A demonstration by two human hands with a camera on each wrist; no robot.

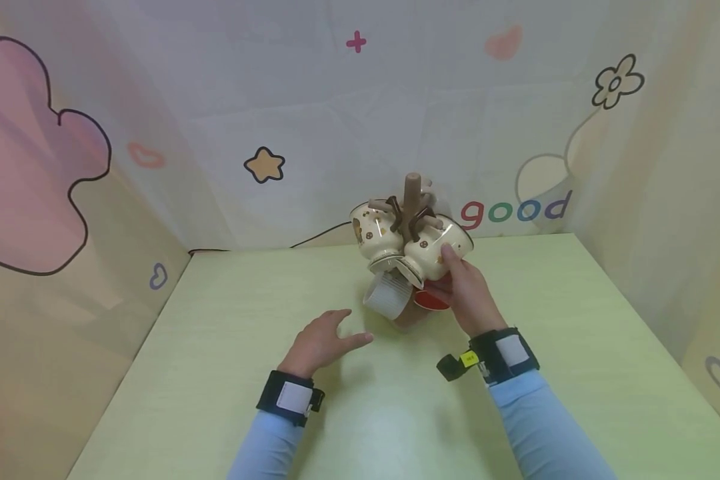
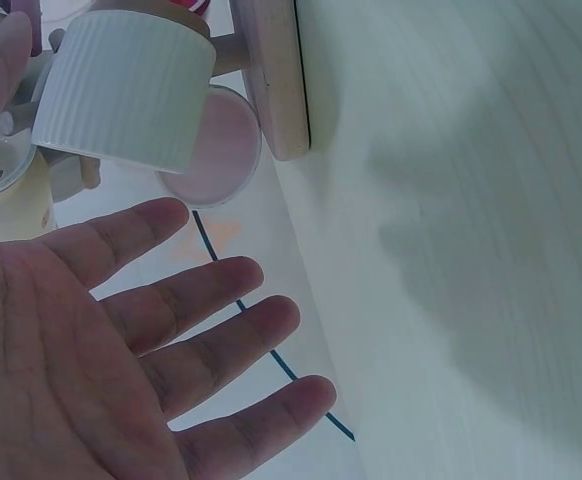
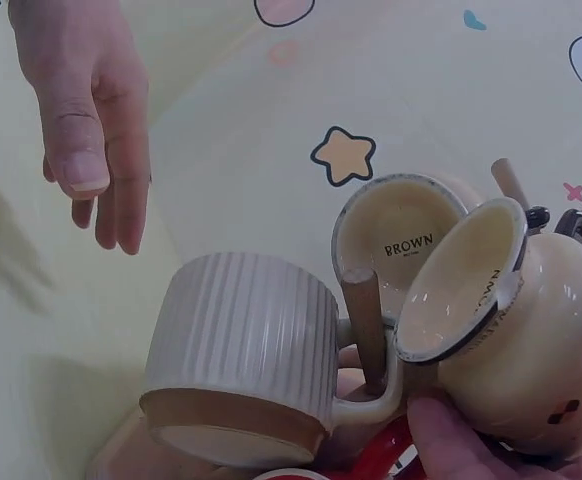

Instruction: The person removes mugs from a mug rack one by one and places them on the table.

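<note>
Right hand point(image 1: 471, 293): grips patterned cup point(image 1: 437, 252); best keep handle point(image 1: 416, 225) square to peg point(image 1: 433, 222).
Left hand point(image 1: 320, 343): fingers spread, empty; could steady the rack point(image 1: 412, 192).

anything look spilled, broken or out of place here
Nothing stands out. The white ribbed mug tilts, but its handle hangs on a peg of the wooden rack, and no spill or damage shows.

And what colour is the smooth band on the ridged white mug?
The smooth band is brown; the right wrist view shows it best.
</note>
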